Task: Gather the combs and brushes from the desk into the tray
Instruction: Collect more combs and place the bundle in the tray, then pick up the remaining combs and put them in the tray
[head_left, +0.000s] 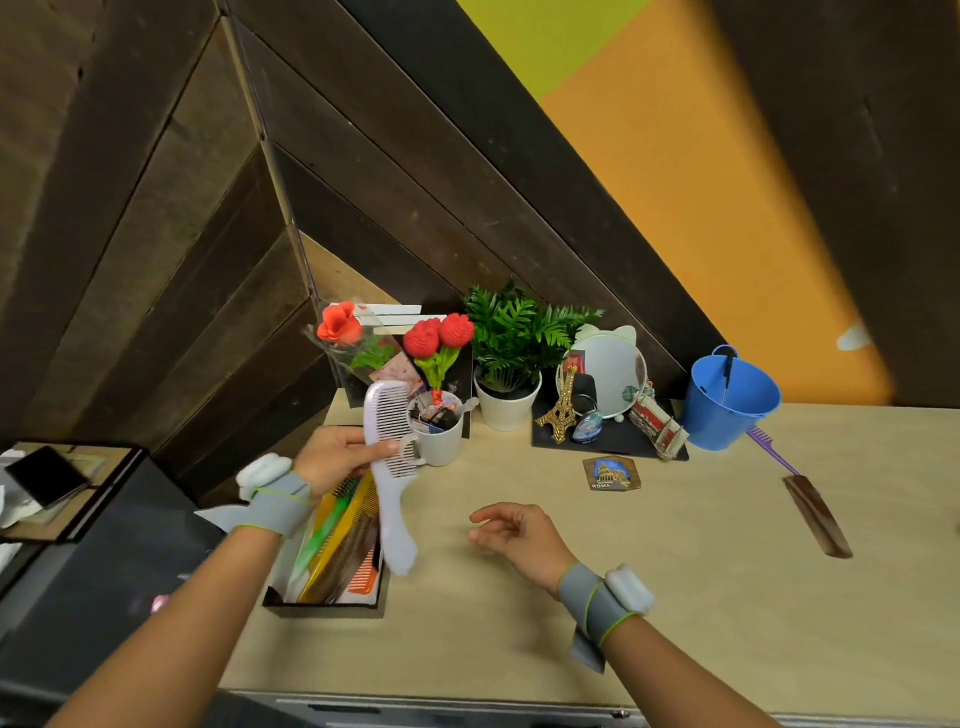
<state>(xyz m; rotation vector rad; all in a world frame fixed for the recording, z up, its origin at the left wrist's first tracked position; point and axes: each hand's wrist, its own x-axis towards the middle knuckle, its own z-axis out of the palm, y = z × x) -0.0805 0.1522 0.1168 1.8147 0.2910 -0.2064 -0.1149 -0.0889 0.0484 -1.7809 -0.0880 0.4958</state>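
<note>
My left hand (337, 460) grips a pale lilac comb (390, 483) by its toothed part, holding it tilted above the dark tray (324, 605) at the desk's left edge. Several combs lie in the tray, green, yellow, brown and orange among them. Over the middle of the desk my right hand (511, 535) hovers with fingers loosely apart and nothing in it. Far right on the desk lie a dark brown comb (816, 514) and a purple tail comb (770, 451), its head partly hidden behind the blue bucket.
Along the back wall stand a white mug (441, 439) with knitted red flowers, a potted fern (511, 364), a round mirror (608, 371), souvenirs on a dark mat (613, 441) and a blue bucket (727, 402). A Roma magnet (611, 473) lies flat. A black cabinet stands left.
</note>
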